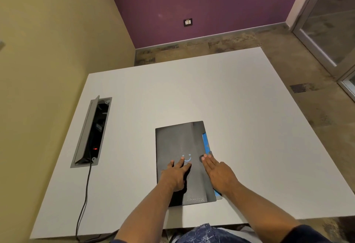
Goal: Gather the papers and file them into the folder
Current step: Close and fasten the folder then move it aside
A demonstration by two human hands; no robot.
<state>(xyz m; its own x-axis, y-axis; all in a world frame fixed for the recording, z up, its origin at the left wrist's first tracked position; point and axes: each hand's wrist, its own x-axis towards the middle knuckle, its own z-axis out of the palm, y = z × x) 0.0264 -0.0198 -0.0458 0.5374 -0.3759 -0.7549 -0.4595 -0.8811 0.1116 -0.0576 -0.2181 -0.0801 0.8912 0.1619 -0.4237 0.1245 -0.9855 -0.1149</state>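
low in the middle of the frame the grey folder [182, 158] lies shut on the white table [240, 98], my left hand [175, 175] flat on its cover to steady it, my right hand [219, 175] open-palmed by the snap button [201, 158], likely pressing it closed.

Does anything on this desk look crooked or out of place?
Slightly. A blue sheet pokes out past the right edge of the closed grey folder, under the right hand. The left hand lies flat on the cover. The desk's cable box lid stands open.
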